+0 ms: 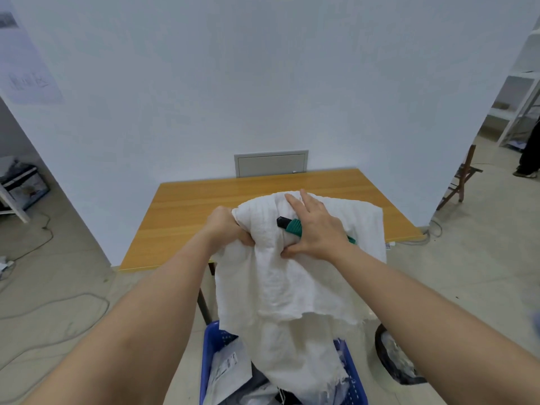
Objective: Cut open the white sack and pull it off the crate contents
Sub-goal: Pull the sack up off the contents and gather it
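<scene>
Nearest us, the blue plastic crate [355, 384] sits on the floor below the near edge of the wooden table [190, 206], with plastic-wrapped parcels [228, 366] showing inside it. The white sack [286, 287] rises out of that crate, its long axis running up and away from us. Its frayed lower end trails among the parcels, and its top is bunched up over the table's near edge. We judge the coming pull must go upward along that axis to clear the contents.

Both our hands are at the bunched top, level with each other and close together. Our left hand [226, 229] grips a fistful of cloth at the sack's left corner. Our right hand [317, 229] pinches a fold with the thumb while pressing a green-handled utility knife [289, 225] flat against the sack; its dark tip points left.

The sack looks like limp, coarse, woven stuff, creased and ragged at its cut edge. The crate is rigid and perforated.
</scene>
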